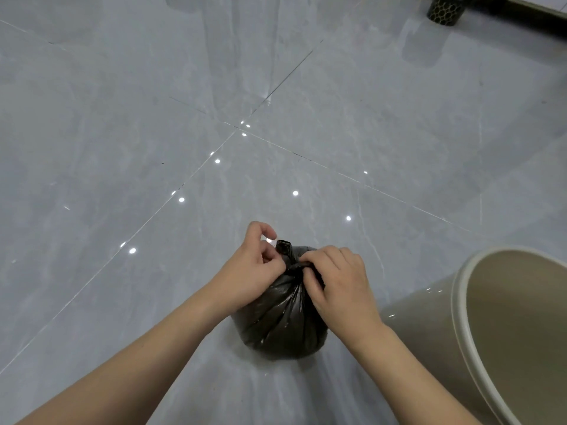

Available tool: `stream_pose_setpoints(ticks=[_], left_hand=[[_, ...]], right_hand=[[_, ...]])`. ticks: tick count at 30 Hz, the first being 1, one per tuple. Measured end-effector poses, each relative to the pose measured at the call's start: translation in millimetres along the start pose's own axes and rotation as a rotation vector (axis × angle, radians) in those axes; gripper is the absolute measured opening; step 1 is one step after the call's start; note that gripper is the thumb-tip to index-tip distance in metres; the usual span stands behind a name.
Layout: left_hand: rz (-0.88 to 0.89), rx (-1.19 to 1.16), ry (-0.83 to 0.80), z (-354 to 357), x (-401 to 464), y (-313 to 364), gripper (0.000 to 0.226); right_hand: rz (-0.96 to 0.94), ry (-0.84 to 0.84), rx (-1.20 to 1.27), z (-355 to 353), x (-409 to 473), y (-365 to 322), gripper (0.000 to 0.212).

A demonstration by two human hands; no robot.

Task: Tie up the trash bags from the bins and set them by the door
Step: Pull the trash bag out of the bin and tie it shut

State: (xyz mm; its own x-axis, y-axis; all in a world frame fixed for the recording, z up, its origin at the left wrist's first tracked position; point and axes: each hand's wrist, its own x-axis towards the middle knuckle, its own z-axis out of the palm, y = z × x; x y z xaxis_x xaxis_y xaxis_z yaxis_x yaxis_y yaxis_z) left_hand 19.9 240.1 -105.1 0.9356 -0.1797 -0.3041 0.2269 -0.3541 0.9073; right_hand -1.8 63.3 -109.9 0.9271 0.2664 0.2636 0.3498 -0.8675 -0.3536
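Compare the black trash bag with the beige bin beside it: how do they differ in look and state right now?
The trash bag is black, crinkled and soft; the bin is beige, smooth and rigid. The trash bag is gathered shut at its neck, held by the left hand and right hand; the bin gapes open, with nobody touching it. The trash bag looks full and rounded; what shows of the bin's inside is bare. Both sit on the grey tiled floor.

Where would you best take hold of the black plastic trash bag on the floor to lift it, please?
Probably at the gathered neck of the black plastic trash bag, from above. The plastic bunches into a narrow twist there, just where the left hand and right hand pinch it, while the round body below offers no handle.
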Motion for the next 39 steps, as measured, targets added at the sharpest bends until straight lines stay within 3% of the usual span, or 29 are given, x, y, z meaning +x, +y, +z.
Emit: stream_pose_setpoints(ticks=[7,11,14,17,22,29,32,37,39], left_hand=[[0.203,0.412,-0.02,3,-1,-12,0.021],[0.339,0.607,0.085,4,1,-14,0.016],[0.376,0.561,0.13,4,1,-12,0.008],[0.381,0.453,0.171,8,-1,-12,0.004],[0.356,0.447,0.167,12,-3,-9,0.024],[0.193,0.366,0.138,15,2,-9,0.018],[0.23,0.404,0.147,15,0,-8,0.016],[0.309,0.473,0.114,13,-3,-7,0.05],[0.305,0.518,0.109,15,-2,-8,0.046]], right_hand=[[0.334,-0.212,0.363,-1,8,2,0.008],[0.442,-0.29,0.58,-3,11,1,0.028],[0.558,-0.349,0.875,-8,12,-3,0.027],[0.647,-0.405,1.035,-13,13,-3,0.008],[0.672,-0.407,1.041,-14,15,-2,0.007],[0.586,-0.347,0.808,-12,14,5,0.023],[0.57,-0.352,0.784,-11,14,5,0.019],[0.563,-0.376,0.79,-12,13,4,0.019],[0.561,-0.37,0.78,-13,12,4,0.019]])
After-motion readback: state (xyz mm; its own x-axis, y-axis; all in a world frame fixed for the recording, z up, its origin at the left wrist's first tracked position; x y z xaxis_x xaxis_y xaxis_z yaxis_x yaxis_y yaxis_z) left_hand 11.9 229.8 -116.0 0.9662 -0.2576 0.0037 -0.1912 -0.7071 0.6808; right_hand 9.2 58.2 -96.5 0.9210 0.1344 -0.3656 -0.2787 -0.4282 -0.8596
